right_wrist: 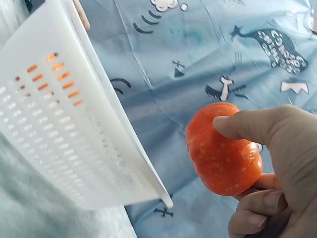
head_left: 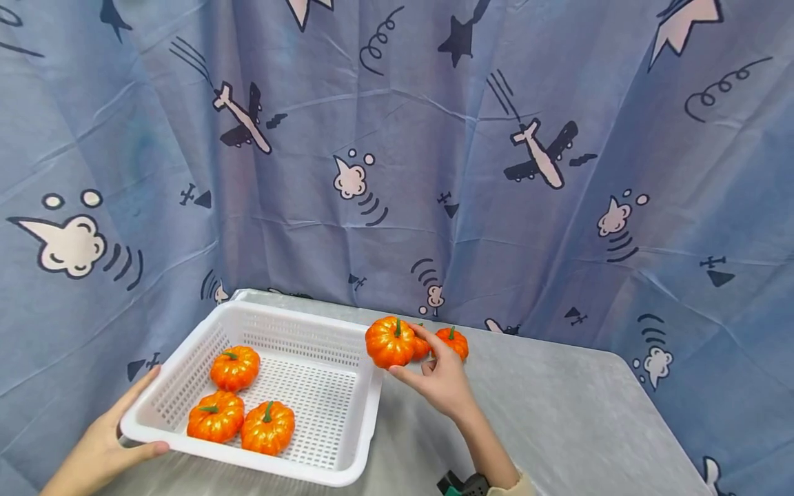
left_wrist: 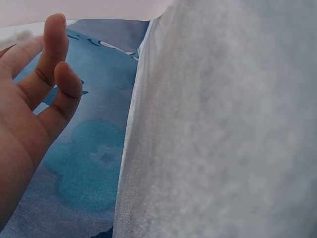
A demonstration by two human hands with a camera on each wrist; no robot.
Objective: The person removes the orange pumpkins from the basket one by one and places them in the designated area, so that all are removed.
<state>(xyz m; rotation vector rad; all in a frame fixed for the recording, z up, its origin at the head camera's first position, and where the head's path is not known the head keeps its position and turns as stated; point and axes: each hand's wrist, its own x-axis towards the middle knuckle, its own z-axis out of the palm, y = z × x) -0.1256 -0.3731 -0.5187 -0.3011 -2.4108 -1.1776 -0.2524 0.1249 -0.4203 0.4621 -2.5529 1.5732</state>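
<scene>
My right hand (head_left: 448, 384) pinches a small orange toy pumpkin (head_left: 386, 343) with a green stem between thumb and fingers, raised beside the basket's right rim. The right wrist view shows that pumpkin (right_wrist: 223, 153) with the thumb pressed on it, apart from the basket wall (right_wrist: 74, 134). A white perforated plastic basket (head_left: 366, 441) stands on the table. Inside it, toward the left, sit three pumpkins (head_left: 234, 368). My left hand (head_left: 99, 444) holds the basket's near left corner, thumb over the front rim; in the left wrist view, some of its fingers (left_wrist: 55, 44) stand off the basket.
Behind my right hand, two more pumpkins rest on the grey table (head_left: 558, 406); one pumpkin (head_left: 454, 342) shows plainly, the other (head_left: 422, 349) is partly hidden. A blue patterned curtain (head_left: 397, 172) hangs behind the table and along its sides.
</scene>
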